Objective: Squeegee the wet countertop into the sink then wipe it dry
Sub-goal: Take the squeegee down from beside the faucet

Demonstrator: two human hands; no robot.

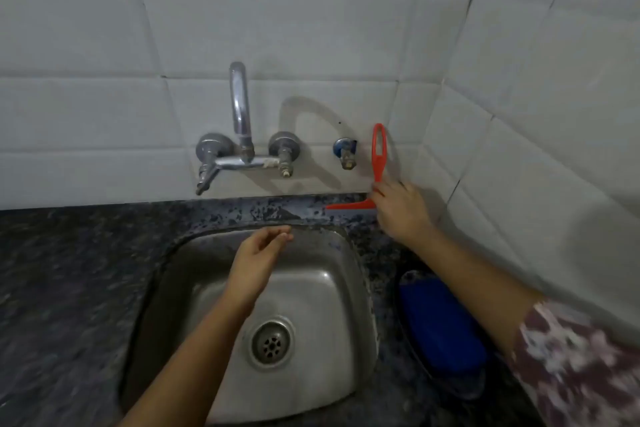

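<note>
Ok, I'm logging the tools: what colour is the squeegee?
The squeegee is red, handle and blade alike; the head view shows it.

Two bare forearms show in the frame, one ending in the left hand (pixel 263 250) near the centre and the other in the right hand (pixel 401 210) right of centre. The left arm is uncovered along all of its visible length, down to the bottom edge of the frame. On the right arm a short sleeve (pixel 581 367) begins in the lower right corner, made of dark maroon cloth printed with pale pinkish-white blotches, their exact pattern too blurred to tell.
</note>
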